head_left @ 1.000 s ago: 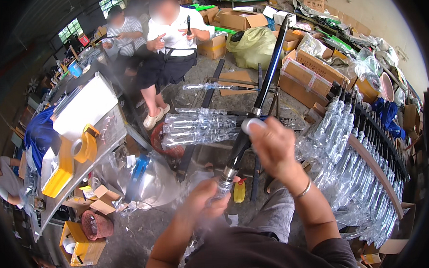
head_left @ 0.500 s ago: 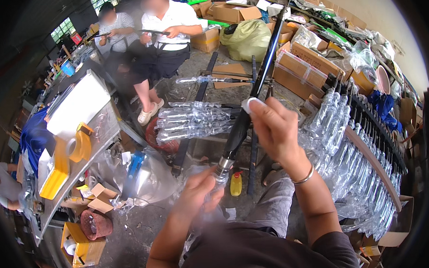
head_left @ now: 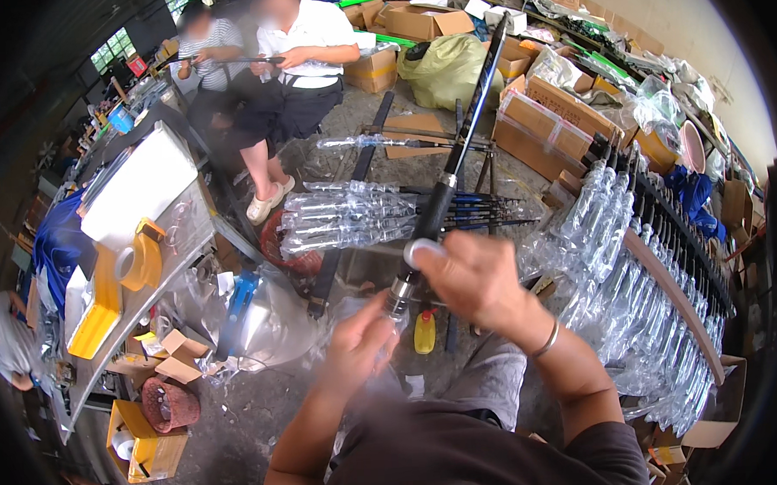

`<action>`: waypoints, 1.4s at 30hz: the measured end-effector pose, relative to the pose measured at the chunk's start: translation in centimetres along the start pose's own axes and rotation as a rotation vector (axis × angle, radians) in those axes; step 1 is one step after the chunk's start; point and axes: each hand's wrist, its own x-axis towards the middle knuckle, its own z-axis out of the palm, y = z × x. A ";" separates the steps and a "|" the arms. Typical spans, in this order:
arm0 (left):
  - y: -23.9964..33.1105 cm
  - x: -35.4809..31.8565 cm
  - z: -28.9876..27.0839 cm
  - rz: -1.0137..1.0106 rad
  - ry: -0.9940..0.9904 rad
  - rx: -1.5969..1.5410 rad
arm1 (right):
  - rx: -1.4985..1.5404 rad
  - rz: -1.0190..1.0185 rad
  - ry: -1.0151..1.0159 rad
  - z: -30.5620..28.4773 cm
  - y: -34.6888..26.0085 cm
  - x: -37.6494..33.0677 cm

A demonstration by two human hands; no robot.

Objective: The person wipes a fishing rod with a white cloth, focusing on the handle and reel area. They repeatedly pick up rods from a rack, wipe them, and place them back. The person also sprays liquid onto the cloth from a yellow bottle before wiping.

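Note:
A black fishing rod slants up and away in front of me, with a silver metal ring near its lower end. My left hand is closed around that lower end, where clear plastic film shows at the fingers. My right hand is closed and slightly blurred beside the rod's grip. It pinches a small white roll, which looks like tape, against the grip just above the metal ring. Beyond the hands lie several plastic-wrapped rods across a dark stand.
Many more wrapped rods lean in a rack at the right. To the left, a table holds a yellow tape dispenser. A yellow bottle stands on the floor ahead. Two people sit handling rods at the far left; cardboard boxes pile beyond.
My right hand and the white roll have slid down the rod toward my left hand, baring more of the black grip. My left hand stays around the lower end.

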 end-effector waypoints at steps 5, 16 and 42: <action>1.1 -0.4 0.5 0.081 0.095 0.262 | -0.021 0.095 0.086 0.0 0.6 0.9; 0.6 0.7 0.9 0.572 0.381 0.761 | 0.031 0.026 0.051 1.2 -1.0 -0.2; 0.6 0.6 0.7 0.548 0.393 0.683 | 0.072 0.023 0.078 1.6 -1.0 0.3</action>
